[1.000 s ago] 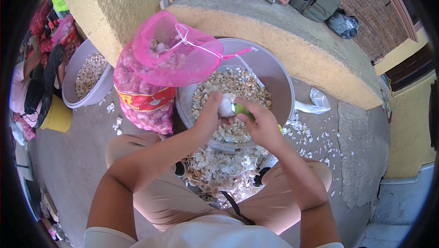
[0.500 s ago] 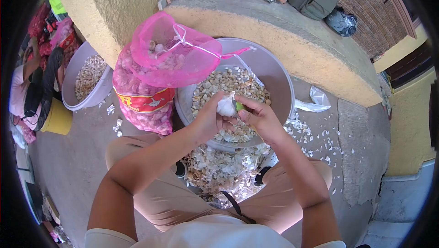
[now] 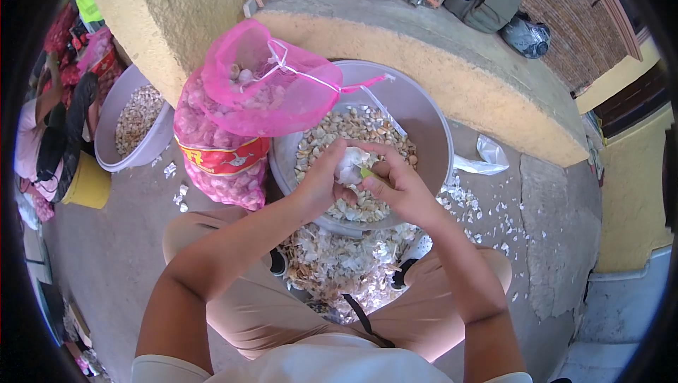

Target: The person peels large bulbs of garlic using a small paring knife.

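My left hand (image 3: 325, 179) is closed round a white garlic bulb (image 3: 349, 167), held over a large grey basin (image 3: 432, 111). At the bulb's right side my right hand (image 3: 401, 186) pinches a small green piece (image 3: 366, 172), mostly hidden by the fingers; I cannot tell what it is. The right fingertips reach across the top of the bulb. Loose garlic cloves (image 3: 378, 127) cover the bottom of the basin under both hands.
A pink mesh sack (image 3: 226, 111) of garlic bulbs leans against the basin's left side. Papery garlic skins (image 3: 346, 263) pile up between my legs. Further left stand a second basin (image 3: 106, 139), a yellow bucket (image 3: 88, 184) and another person (image 3: 46, 136). A concrete ledge (image 3: 424, 65) curves behind.
My right fingers have moved up and left over the top of the bulb, and the green piece has shifted slightly lower. The left hand still holds the bulb in nearly the same place.
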`<state>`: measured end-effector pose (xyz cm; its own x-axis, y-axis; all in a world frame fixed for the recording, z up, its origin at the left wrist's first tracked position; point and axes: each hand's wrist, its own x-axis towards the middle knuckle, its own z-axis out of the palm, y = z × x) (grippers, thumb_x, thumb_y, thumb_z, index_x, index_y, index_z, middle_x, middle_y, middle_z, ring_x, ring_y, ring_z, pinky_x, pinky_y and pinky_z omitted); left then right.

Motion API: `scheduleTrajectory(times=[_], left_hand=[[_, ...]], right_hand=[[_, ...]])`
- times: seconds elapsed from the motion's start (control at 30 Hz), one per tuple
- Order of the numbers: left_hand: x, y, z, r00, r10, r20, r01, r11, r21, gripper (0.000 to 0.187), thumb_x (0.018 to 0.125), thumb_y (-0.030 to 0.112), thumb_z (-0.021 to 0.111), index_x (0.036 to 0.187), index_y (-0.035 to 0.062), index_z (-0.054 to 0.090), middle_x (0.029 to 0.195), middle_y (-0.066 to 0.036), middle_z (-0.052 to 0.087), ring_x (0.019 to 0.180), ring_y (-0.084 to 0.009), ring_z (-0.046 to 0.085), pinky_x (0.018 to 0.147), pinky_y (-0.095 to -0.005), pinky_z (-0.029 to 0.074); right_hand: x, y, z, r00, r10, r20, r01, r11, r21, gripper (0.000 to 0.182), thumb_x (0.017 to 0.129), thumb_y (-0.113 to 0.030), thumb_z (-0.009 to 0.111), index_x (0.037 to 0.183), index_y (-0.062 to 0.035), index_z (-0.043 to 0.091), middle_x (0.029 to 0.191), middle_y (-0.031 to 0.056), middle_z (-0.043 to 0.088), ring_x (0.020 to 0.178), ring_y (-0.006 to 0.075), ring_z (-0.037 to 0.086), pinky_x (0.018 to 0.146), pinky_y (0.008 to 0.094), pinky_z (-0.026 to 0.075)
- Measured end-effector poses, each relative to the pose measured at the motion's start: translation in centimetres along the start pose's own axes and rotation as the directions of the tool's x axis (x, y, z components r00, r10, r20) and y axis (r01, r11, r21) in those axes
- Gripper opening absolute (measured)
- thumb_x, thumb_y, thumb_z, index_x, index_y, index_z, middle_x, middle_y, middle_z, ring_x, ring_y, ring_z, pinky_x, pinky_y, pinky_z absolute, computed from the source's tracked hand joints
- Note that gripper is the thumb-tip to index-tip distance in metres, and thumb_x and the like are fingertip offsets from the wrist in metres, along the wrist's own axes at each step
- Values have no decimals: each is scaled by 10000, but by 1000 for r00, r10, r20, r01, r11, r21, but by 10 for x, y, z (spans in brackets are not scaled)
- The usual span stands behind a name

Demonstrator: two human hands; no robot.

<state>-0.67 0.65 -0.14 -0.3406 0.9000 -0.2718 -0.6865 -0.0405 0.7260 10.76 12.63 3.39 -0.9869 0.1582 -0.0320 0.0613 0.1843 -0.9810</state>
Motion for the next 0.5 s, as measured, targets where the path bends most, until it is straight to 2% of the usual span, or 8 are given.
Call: scheduleTrajectory(times=[0.07, 0.17, 0.3, 0.4, 0.5], left_hand=[[2, -2, -3, 1000, -1, 9, 1, 1000, -4, 378, 914, 425, 273, 1097, 134, 430, 855, -49, 549, 676, -152, 552, 480, -280, 451], [3, -3, -4, 1000, 5, 17, -5, 1000, -2, 371, 915, 425, 272, 1085, 137, 433, 851, -44, 542, 670, -146, 546, 479, -274, 445], [4, -5, -4, 999, 40, 5, -40, 999, 29, 328, 915, 394, 304, 1078, 128, 406, 824, -41, 516, 648, -139, 528, 460, -267, 442], [3, -8, 1, 980, 188, -59, -174, 968, 182, 310, 922, 364, 313, 1106, 123, 381, 830, -35, 496, 642, -123, 511, 484, -252, 435], [6, -20, 2, 900, 429, -78, -391, 872, 294, 305, 926, 349, 313, 1126, 124, 359, 833, -30, 481, 625, -108, 488, 511, -232, 425]], right_hand=[[1, 5, -2, 1000, -9, 19, 10, 997, -82, 385, 867, -106, 504, 1216, -77, 344, 823, 57, 547, 788, 106, 526, 731, 246, 388], [1, 6, -2, 1000, -21, 8, 21, 1000, 15, 346, 864, -64, 494, 1183, -69, 360, 880, 73, 549, 850, 124, 542, 763, 268, 399], [1, 10, -3, 999, -49, -17, 49, 999, -21, 299, 854, -25, 493, 1132, -58, 388, 924, 81, 537, 867, 125, 537, 781, 271, 404], [1, 13, 1, 994, -75, -84, 75, 997, -6, 281, 841, -1, 503, 1100, -48, 406, 931, 79, 530, 871, 124, 531, 781, 265, 409], [3, 20, 10, 979, -81, -188, 93, 994, 57, 248, 831, -1, 519, 1060, -40, 431, 921, 79, 535, 855, 126, 532, 766, 260, 418]])
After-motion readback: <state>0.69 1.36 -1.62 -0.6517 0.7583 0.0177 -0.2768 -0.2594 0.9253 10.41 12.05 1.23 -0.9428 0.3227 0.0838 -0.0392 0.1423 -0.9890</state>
